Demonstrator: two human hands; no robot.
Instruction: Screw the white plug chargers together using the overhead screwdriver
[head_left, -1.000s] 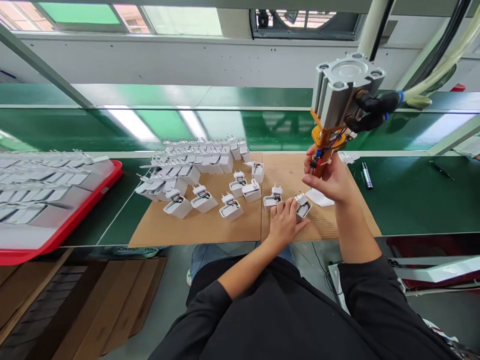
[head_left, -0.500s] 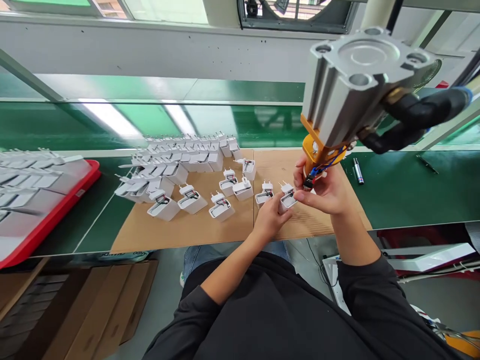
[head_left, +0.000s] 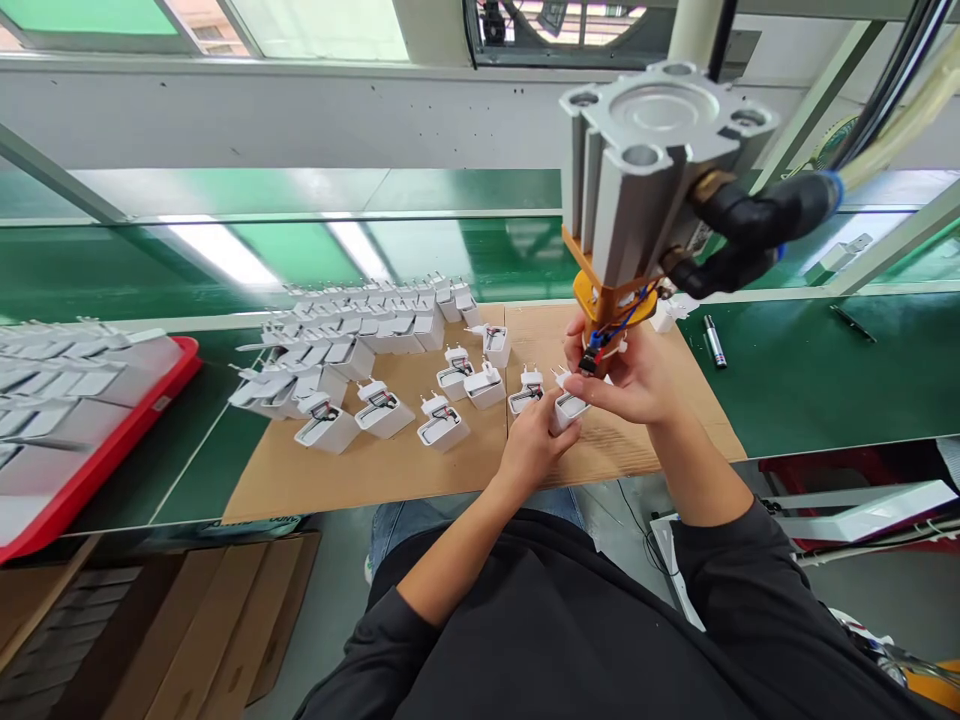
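Observation:
In my left hand (head_left: 536, 440) is a white plug charger housing (head_left: 568, 408), open at the top, tilted a little above the cardboard sheet. My right hand (head_left: 626, 375) is wrapped around the orange lower end of a hanging pneumatic cylinder tool (head_left: 622, 190) with blue and red wires. The right thumb reaches over to the charger housing, and the tool's lower tip is right above it. Beside my left fingers stands another open charger housing (head_left: 527, 390) with its plug part and wires showing. My fingers and the tool hide part of the held housing.
Several open charger housings (head_left: 444, 425) stand on the cardboard sheet (head_left: 337, 480). Behind them are rows of white chargers (head_left: 360, 320). At left is a red tray (head_left: 142, 440) full of similar pieces. A marker (head_left: 715, 342) and a black pen (head_left: 853, 323) lie on the green bench at right.
The cylinder tool and my right hand appear further left. My left hand and the charger housing have shifted slightly left and down. White pieces behind the tool have come into view.

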